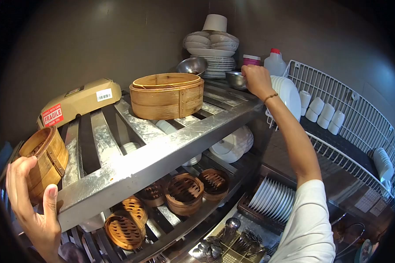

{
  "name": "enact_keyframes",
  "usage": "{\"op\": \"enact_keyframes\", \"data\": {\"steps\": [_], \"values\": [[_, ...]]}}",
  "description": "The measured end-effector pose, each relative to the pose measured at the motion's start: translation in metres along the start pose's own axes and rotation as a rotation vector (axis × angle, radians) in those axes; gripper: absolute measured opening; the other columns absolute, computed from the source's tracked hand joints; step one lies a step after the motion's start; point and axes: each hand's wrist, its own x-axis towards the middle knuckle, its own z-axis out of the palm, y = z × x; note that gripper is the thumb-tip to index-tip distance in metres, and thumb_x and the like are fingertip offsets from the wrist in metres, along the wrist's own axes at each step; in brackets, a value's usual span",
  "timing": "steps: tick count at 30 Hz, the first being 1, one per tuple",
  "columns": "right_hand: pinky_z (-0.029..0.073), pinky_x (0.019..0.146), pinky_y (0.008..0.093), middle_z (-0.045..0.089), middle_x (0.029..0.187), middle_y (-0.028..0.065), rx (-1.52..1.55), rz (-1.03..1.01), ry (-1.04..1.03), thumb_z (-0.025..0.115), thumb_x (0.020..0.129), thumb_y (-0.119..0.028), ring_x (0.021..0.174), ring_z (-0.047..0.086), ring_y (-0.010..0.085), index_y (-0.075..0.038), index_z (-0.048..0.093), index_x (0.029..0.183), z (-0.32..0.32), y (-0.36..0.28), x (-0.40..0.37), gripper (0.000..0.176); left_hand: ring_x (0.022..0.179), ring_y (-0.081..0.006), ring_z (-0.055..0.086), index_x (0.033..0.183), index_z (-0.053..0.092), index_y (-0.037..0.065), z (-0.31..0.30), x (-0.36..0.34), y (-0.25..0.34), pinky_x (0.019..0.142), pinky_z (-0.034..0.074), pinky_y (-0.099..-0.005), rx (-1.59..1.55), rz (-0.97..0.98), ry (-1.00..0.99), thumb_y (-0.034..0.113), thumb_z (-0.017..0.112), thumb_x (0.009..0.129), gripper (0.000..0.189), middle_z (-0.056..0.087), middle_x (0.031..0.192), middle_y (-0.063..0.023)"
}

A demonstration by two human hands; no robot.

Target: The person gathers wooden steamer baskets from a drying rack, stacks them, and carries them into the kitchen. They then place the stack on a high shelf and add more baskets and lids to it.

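Observation:
My left hand (30, 210) is at the left end of the upper metal shelf, its thumb and fingers apart. Its fingertips are against the side of a round bamboo steamer (52, 158), and the thumb is by the shelf's corner. Farther back, my right hand (255, 79) is closed on the rim of a small metal bowl (235, 80) at the shelf's far right. A larger metal bowl (192, 65) leans next to stacked white plates (215, 66). Near the shelf's middle stands a large bamboo steamer (166, 98).
A cardboard box (83, 101) lies along the wall. Small steamers (184, 193) sit on the lower slatted shelf (162, 239). On the right, a white wire rack (355, 98) holds cups (324, 114) and plates (289, 94). Below are racked plates (272, 199) and cutlery (245, 243).

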Motion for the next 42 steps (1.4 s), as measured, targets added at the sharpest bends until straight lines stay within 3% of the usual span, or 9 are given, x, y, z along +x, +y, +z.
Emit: {"op": "enact_keyframes", "data": {"steps": [12, 17, 19, 22, 23, 28, 36, 38, 42], "values": [[0.051, 0.072, 0.0442, 0.067, 0.086, 0.0110, 0.162, -0.006, 0.086, 0.070, 0.069, -0.006, 0.085, 0.065, 0.0318, -0.008, 0.065, 0.088, -0.017, -0.031, 0.027, 0.020, 0.110, -0.0357, 0.050, 0.113, 0.055, -0.002, 0.002, 0.000, 0.004, 0.099, 0.035, -0.0436, 0.072, -0.005, 0.008, 0.025, 0.062, 0.086, 0.039, 0.055, 0.113, -0.0188], [0.054, 0.079, 0.0419, 0.069, 0.100, 0.0169, 0.329, -0.123, -0.419, 0.061, 0.075, -0.009, 0.093, 0.067, 0.0338, -0.008, 0.071, 0.097, 0.030, -0.070, 0.087, 0.024, 0.117, -0.0335, 0.048, 0.116, 0.055, -0.001, -0.006, 0.003, 0.004, 0.102, 0.034, -0.0424, 0.090, 0.016, -0.050, 0.026, 0.060, 0.090, 0.037, 0.056, 0.118, -0.0170], [0.053, 0.082, 0.0417, 0.068, 0.107, 0.0191, 0.312, 0.010, -0.568, 0.058, 0.077, -0.008, 0.098, 0.067, 0.0339, -0.006, 0.070, 0.103, 0.060, -0.085, 0.100, 0.028, 0.115, -0.0342, 0.049, 0.114, 0.055, -0.001, -0.007, 0.004, 0.008, 0.101, 0.035, -0.0425, 0.079, 0.039, -0.045, 0.027, 0.060, 0.089, 0.038, 0.056, 0.115, -0.0175], [0.051, 0.087, 0.0404, 0.066, 0.110, 0.0219, 0.367, -0.319, -0.728, 0.055, 0.082, -0.014, 0.106, 0.064, 0.0339, -0.003, 0.068, 0.109, 0.105, -0.080, 0.114, 0.032, 0.113, -0.0350, 0.049, 0.113, 0.055, -0.001, -0.010, 0.006, 0.009, 0.101, 0.035, -0.0430, 0.093, 0.030, -0.045, 0.028, 0.061, 0.088, 0.039, 0.057, 0.114, -0.0176], [0.050, 0.087, 0.0402, 0.066, 0.111, 0.0223, 0.396, -0.229, -0.782, 0.055, 0.084, -0.017, 0.106, 0.064, 0.0334, -0.003, 0.069, 0.108, 0.108, -0.080, 0.114, 0.031, 0.113, -0.0352, 0.049, 0.113, 0.055, -0.001, -0.009, 0.006, 0.010, 0.101, 0.035, -0.0431, 0.075, 0.030, -0.059, 0.028, 0.062, 0.087, 0.039, 0.057, 0.114, -0.0177], [0.052, 0.083, 0.0407, 0.068, 0.104, 0.0225, 0.399, -0.314, -0.739, 0.058, 0.082, -0.016, 0.098, 0.066, 0.0333, -0.001, 0.070, 0.102, 0.074, -0.086, 0.114, 0.028, 0.113, -0.0348, 0.049, 0.113, 0.056, -0.001, -0.008, 0.004, 0.011, 0.101, 0.035, -0.0437, 0.010, -0.024, -0.062, 0.030, 0.062, 0.087, 0.041, 0.057, 0.113, -0.0178], [0.052, 0.084, 0.0419, 0.067, 0.105, 0.0236, 0.236, -0.236, -0.816, 0.060, 0.078, -0.015, 0.101, 0.066, 0.0321, 0.001, 0.070, 0.100, 0.144, -0.071, 0.111, 0.029, 0.107, -0.0376, 0.052, 0.109, 0.057, 0.000, -0.007, 0.008, 0.015, 0.103, 0.033, -0.0477, 0.084, 0.000, 0.014, 0.027, 0.067, 0.079, 0.041, 0.058, 0.108, -0.0176], [0.052, 0.085, 0.0424, 0.067, 0.106, 0.0236, 0.342, -0.316, -0.629, 0.061, 0.080, -0.018, 0.103, 0.065, 0.0340, -0.001, 0.071, 0.098, 0.157, -0.072, 0.109, 0.027, 0.104, -0.0375, 0.053, 0.106, 0.058, 0.000, -0.006, 0.008, 0.014, 0.102, 0.033, -0.0481, 0.063, 0.006, 0.027, 0.024, 0.069, 0.074, 0.041, 0.058, 0.105, -0.0178], [0.053, 0.084, 0.0427, 0.069, 0.101, 0.0208, 0.387, -0.217, -0.530, 0.064, 0.080, -0.020, 0.099, 0.066, 0.0352, -0.005, 0.071, 0.096, 0.065, -0.095, 0.103, 0.023, 0.104, -0.0377, 0.052, 0.106, 0.058, 0.000, -0.006, 0.008, 0.014, 0.100, 0.034, -0.0472, 0.028, 0.005, 0.043, 0.020, 0.069, 0.076, 0.038, 0.058, 0.105, -0.0168]]}}
